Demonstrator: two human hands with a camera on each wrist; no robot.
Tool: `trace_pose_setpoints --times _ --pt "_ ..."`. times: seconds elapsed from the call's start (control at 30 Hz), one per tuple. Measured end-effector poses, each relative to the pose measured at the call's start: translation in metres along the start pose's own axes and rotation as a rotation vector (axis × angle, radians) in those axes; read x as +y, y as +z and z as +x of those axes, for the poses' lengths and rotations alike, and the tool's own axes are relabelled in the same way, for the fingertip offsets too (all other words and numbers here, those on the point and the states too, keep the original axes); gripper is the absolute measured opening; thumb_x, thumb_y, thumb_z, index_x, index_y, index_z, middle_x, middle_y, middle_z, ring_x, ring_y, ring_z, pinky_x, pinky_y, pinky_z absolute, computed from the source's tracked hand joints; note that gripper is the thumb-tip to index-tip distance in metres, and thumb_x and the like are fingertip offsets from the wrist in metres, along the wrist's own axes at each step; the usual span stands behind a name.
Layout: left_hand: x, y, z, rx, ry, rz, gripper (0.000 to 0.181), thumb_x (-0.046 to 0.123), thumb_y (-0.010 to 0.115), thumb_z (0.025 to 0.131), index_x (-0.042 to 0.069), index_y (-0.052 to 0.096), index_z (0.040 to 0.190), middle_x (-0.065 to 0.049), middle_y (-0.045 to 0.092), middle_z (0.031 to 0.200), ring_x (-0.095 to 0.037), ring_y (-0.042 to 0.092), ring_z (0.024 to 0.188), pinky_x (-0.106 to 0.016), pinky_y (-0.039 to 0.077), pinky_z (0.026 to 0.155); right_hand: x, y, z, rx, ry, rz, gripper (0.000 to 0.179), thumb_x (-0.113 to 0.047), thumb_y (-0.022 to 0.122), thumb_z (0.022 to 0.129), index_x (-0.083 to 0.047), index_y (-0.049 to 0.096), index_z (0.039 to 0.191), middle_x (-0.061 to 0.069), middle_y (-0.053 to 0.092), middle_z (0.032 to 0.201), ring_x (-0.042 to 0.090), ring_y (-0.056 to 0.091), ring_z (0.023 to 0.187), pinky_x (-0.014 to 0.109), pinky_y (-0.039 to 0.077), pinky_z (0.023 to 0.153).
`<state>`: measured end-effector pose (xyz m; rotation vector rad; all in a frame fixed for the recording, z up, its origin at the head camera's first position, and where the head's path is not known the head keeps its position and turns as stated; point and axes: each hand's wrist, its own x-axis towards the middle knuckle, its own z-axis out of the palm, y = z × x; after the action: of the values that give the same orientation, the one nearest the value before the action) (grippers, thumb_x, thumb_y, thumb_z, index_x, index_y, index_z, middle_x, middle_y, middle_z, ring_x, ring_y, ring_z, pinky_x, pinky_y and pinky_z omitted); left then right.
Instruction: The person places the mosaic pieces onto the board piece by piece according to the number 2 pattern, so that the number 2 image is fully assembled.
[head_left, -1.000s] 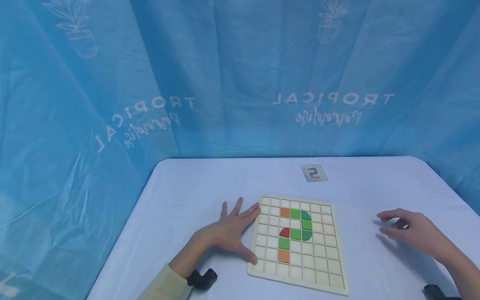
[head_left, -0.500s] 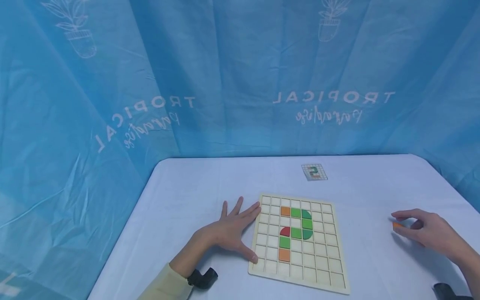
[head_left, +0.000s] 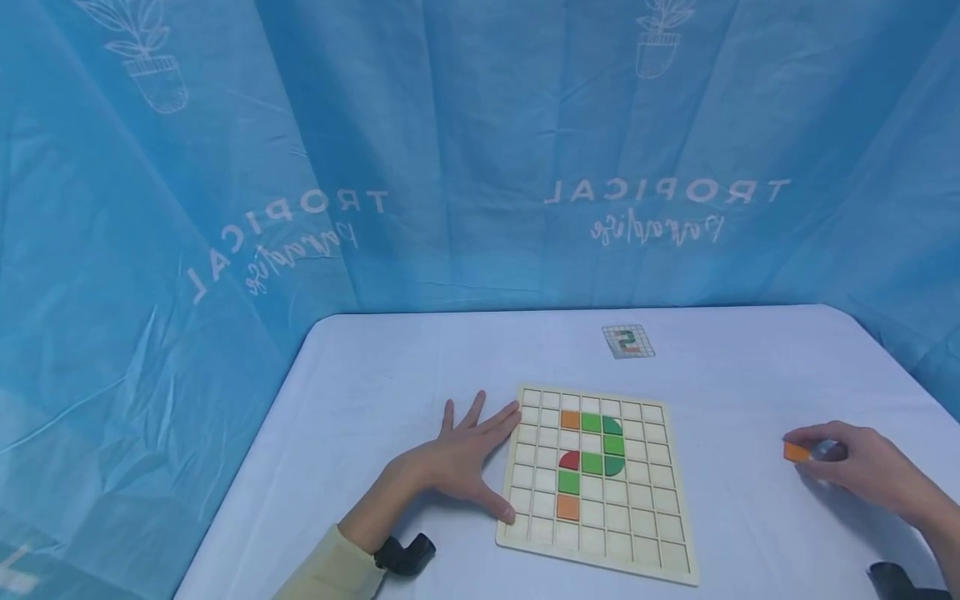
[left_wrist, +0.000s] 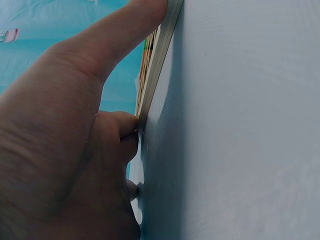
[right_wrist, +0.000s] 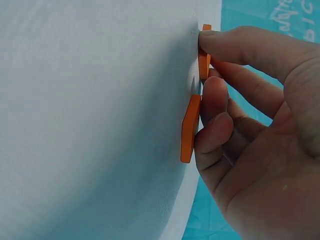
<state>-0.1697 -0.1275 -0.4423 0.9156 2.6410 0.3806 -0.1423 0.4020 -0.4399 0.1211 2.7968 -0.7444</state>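
Note:
My left hand [head_left: 465,462] lies with fingers spread at the left side of a pale wooden grid board [head_left: 641,546]. Its thumb and fingertips touch the board's edge. Orange, green and red tiles sit in the board's cells, among them a green square tile [head_left: 592,463] and a red quarter-round tile [head_left: 570,460]. At the right of the table, my right hand [head_left: 862,462] pinches an orange tile [right_wrist: 204,62] between thumb and finger. A second orange tile [right_wrist: 190,130] is beside its curled lower fingers in the right wrist view; whether they hold it I cannot tell.
Behind the board lies a small pattern card [head_left: 628,342] showing a grid and a figure. The table has a white cloth [head_left: 420,358]. Blue printed curtain [head_left: 480,167] hangs behind and beside it.
My right hand has moved a little to the right, and an orange tile now shows at its fingertips. My left hand has stayed at the board's edge; the board's tiles look the same.

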Motion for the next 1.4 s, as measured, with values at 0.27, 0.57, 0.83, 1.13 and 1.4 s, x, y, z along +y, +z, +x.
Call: trace_pose_setpoints --times 0.27,0.57,0.83,1.13,1.4 --pt "0.002 -0.002 -0.001 -0.003 0.001 -0.009 0.130 0.086 0.064 0.055 0.026 0.008 0.156 0.014 -0.004 0.160 -0.032 -0.016 0.143 -0.066 -0.015 0.103 0.001 0.003 0.001 -0.005 0.014 0.005 0.059 -0.037 0.077 0.079 0.004 0.064 0.119 0.017 0.063 0.102 0.022 0.054 0.073 0.035 0.048 0.056" --pt "0.002 -0.002 -0.002 -0.006 0.002 -0.005 0.130 0.086 0.064 0.055 0.026 0.007 0.156 0.014 -0.004 0.159 -0.031 -0.017 0.143 -0.065 -0.015 0.103 -0.007 0.007 -0.006 0.056 -0.052 -0.005 0.058 -0.043 0.075 0.080 0.000 0.066 0.119 0.012 0.064 0.104 0.023 0.052 0.079 0.033 0.047 0.053" --pt "0.001 -0.002 0.000 -0.008 -0.009 0.010 0.131 0.087 0.063 0.055 0.027 0.007 0.156 0.016 -0.006 0.159 -0.030 -0.018 0.143 -0.065 -0.015 0.103 -0.027 0.015 -0.013 0.048 -0.115 0.033 0.053 -0.043 0.076 0.080 -0.006 0.068 0.118 0.009 0.066 0.107 0.021 0.053 0.083 0.031 0.048 0.060" --pt "0.000 0.000 0.000 -0.007 -0.008 0.007 0.131 0.088 0.062 0.054 0.027 0.006 0.156 0.017 -0.006 0.159 -0.030 -0.017 0.143 -0.065 -0.015 0.104 -0.045 0.021 -0.016 0.033 -0.204 0.075 0.042 -0.037 0.076 0.082 -0.014 0.070 0.115 -0.001 0.065 0.102 0.013 0.054 0.078 0.026 0.049 0.063" --pt "0.001 0.000 0.000 -0.004 -0.010 0.015 0.131 0.088 0.061 0.054 0.028 0.006 0.156 0.017 -0.007 0.159 -0.030 -0.017 0.143 -0.065 -0.015 0.104 -0.060 0.026 -0.018 0.028 -0.271 0.097 0.034 -0.035 0.076 0.082 -0.019 0.071 0.111 -0.006 0.065 0.100 0.011 0.054 0.080 0.025 0.048 0.065"
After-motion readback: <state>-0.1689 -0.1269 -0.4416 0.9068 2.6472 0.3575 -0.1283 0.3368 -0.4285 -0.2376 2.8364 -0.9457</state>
